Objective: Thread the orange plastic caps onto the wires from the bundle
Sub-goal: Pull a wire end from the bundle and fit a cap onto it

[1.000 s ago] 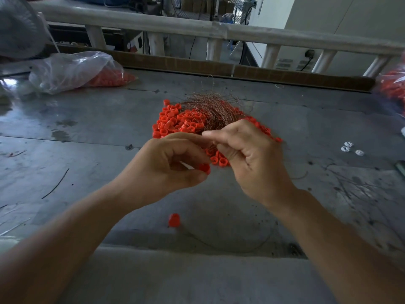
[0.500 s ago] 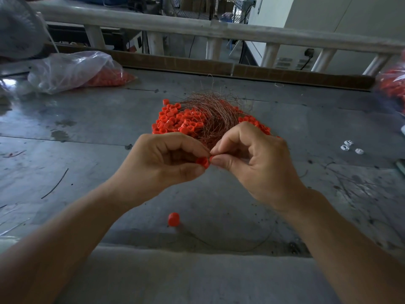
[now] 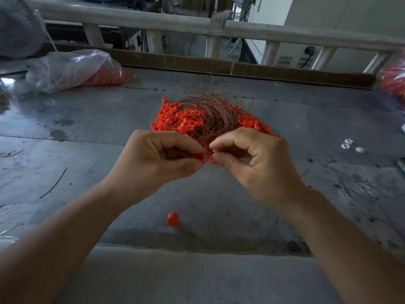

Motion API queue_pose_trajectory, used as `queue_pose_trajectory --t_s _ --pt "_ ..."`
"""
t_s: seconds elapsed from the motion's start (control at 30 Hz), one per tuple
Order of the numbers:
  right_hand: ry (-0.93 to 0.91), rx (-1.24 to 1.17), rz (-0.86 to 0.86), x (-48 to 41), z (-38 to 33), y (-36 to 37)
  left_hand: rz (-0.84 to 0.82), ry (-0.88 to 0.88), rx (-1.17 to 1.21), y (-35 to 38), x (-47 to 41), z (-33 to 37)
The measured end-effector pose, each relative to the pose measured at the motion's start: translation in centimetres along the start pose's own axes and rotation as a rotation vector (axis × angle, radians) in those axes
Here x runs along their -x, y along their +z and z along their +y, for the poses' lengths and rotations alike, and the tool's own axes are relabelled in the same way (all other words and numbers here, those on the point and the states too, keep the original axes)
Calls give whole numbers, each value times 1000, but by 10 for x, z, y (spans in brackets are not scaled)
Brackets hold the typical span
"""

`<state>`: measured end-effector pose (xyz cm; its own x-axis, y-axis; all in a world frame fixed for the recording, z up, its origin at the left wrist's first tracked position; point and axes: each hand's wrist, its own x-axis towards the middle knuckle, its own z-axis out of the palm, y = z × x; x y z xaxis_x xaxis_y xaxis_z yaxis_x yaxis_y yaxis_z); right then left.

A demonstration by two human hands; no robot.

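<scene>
A heap of orange plastic caps (image 3: 175, 119) lies mid-table, with a tangled bundle of thin copper wires (image 3: 210, 113) on top of it. In front of the heap my left hand (image 3: 157, 161) pinches an orange cap (image 3: 201, 157) between thumb and forefinger. My right hand (image 3: 256, 163) pinches a second orange cap (image 3: 211, 159) at its thumb tip, almost touching the left hand's cap. Whether a wire runs between my fingertips is too fine to tell. A single orange cap (image 3: 173, 218) lies on the table near me, with a thin wire trailing from it.
A clear plastic bag of orange caps (image 3: 72, 69) lies at the far left, and another bag (image 3: 392, 84) sits at the right edge. Three small white parts (image 3: 350, 145) lie to the right. Loose wire scraps are scattered on the grey table (image 3: 306, 119). A railing runs along the far side.
My right hand came off the heap toward me and met my left hand. The fingertips of both hands are now close together, each with an orange cap.
</scene>
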<state>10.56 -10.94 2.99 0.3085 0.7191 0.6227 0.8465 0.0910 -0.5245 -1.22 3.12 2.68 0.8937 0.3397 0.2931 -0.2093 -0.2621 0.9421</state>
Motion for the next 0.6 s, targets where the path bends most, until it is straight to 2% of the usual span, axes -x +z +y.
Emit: queue_pose_trajectory --t_s 0.17,0.3,0.6 --pt "23 138 60 -1 -1 -4 50 -23 89 4 -1 1" --pt "63 62 94 -1 -4 -7 55 -21 142 6 -2 0" --pt "78 19 18 0 -8 -3 28 -27 170 6 -2 -4"
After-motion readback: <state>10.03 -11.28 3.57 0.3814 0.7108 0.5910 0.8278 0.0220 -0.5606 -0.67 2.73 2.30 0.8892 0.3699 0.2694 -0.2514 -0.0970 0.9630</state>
